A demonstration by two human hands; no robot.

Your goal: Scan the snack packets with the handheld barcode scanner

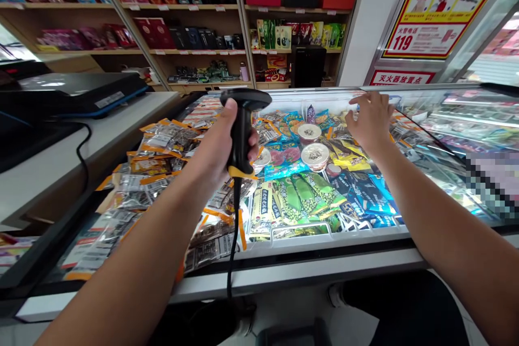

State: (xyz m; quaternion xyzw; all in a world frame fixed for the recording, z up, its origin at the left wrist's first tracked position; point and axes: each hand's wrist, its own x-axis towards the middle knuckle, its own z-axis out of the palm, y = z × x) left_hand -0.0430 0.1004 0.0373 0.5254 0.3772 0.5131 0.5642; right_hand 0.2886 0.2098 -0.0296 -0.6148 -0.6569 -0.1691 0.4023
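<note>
Forearms are extended over the chest freezer [324, 240]. The barcode scanner [244, 119] is gripped upright in the left hand [219, 146], fingers closed round its handle, head faced toward the ice-cream packets [308, 194]. The right hand [371, 121] is held spread above them, contact undetermined.

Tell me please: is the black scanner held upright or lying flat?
Upright. The left hand grips the scanner by its handle, with the head on top, and its cable hangs straight down.
</note>
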